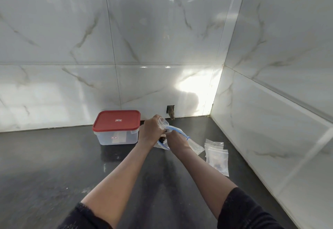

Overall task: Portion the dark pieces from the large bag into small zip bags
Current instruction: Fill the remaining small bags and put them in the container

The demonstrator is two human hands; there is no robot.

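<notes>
Both arms reach out over the dark counter (54,165), and the hands meet close to the back wall (72,84). The left hand (150,129) holds a small zip bag (163,122) upright, its fingers (156,118) curled round the clear plastic. The right hand (177,141) is just beside it at four o'clock, its knuckles towards me. Its fingers (168,134) are bunched at the blue-edged mouth of the large bag (193,147). From where I stand I cannot tell what they pinch, if anything.

The large bag lies on the counter under both hands, and its clear end trails off towards four o'clock. A clump of dark pieces (162,139) shows inside it, in the gap between the two wrists.

At four o'clock from the hands, near the side wall, lies a loose pile of small zip bags (215,149). The nearest one holds something dark. At nine o'clock from the hands stands a clear container (116,136) with a red lid (117,120), close to the left wrist. Black sleeves (239,210) cover both upper arms.
</notes>
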